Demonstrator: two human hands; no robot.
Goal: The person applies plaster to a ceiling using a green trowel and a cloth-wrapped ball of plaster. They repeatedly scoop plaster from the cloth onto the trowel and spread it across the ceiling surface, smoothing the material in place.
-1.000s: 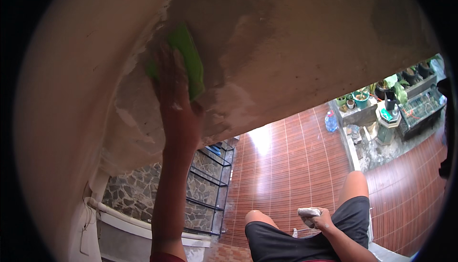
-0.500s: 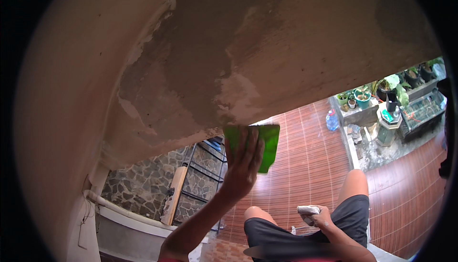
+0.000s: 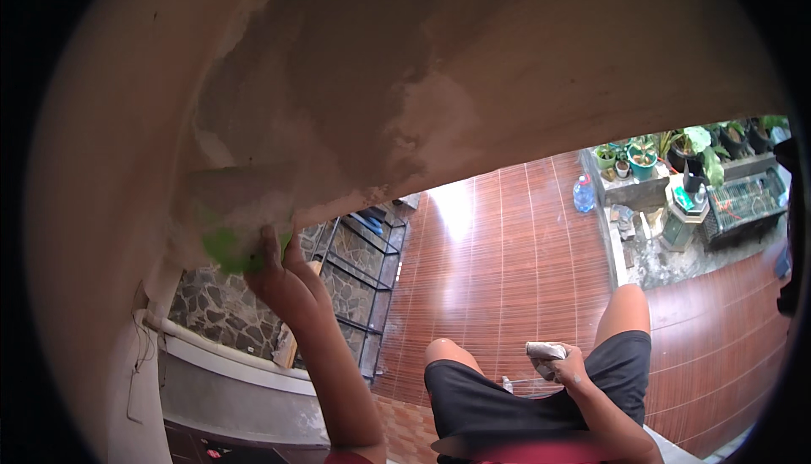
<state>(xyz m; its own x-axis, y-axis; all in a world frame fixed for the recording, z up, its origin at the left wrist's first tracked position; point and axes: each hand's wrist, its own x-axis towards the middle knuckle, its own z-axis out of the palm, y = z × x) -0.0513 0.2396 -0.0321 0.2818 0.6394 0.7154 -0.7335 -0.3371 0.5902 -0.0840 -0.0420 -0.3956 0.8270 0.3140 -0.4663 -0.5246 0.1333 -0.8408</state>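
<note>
My left hand [image 3: 283,282] is raised and presses a green plastic trowel [image 3: 232,248] against the lower left edge of a curved plastered ceiling [image 3: 473,58], where a grey wet patch [image 3: 355,92] of fresh plaster spreads. My right hand [image 3: 568,364] rests on my right thigh over dark shorts [image 3: 507,401] and is closed on a small grey lump of plaster or crumpled paper [image 3: 545,351]. Both knees point out over a drop to the floor below.
Far below lies a red-brown tiled floor [image 3: 507,244]. A black metal rack [image 3: 355,278] stands against a stone-clad wall [image 3: 211,320]. A grey ledge [image 3: 228,379] runs at lower left. Potted plants [image 3: 667,151] and a blue water bottle [image 3: 584,194] sit at upper right.
My left hand swung the green trowel from high on the plaster down past the ceiling's edge, then back left onto the lower left edge. My right hand stayed on my thigh.
</note>
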